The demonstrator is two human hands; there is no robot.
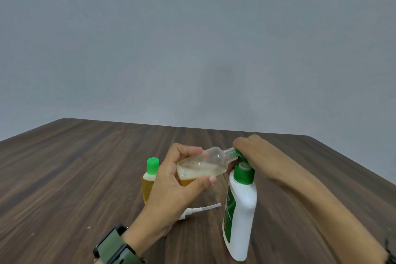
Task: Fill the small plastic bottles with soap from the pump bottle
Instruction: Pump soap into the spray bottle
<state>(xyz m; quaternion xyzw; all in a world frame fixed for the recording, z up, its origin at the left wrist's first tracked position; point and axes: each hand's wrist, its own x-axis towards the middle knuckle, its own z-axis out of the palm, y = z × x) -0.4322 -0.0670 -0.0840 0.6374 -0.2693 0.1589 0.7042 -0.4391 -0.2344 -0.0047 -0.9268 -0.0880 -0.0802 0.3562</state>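
My left hand (173, 186) grips a small clear plastic bottle (205, 163), uncapped and tilted so its threaded neck points right to the green spout of the pump. Some amber soap with foam lies in its lower end. The white pump bottle (241, 210) with a green label and green collar stands upright on the table. My right hand (250, 152) is closed over its green pump head, hiding most of it. A second small bottle (149, 180), full of amber soap and closed with a green cap, stands behind my left hand.
A white spray-pump cap with a dip tube (201, 209) lies on the dark wooden table (75, 178) between my left hand and the pump bottle. A grey wall rises behind the table's far edge. A dark green watch sits on my left wrist.
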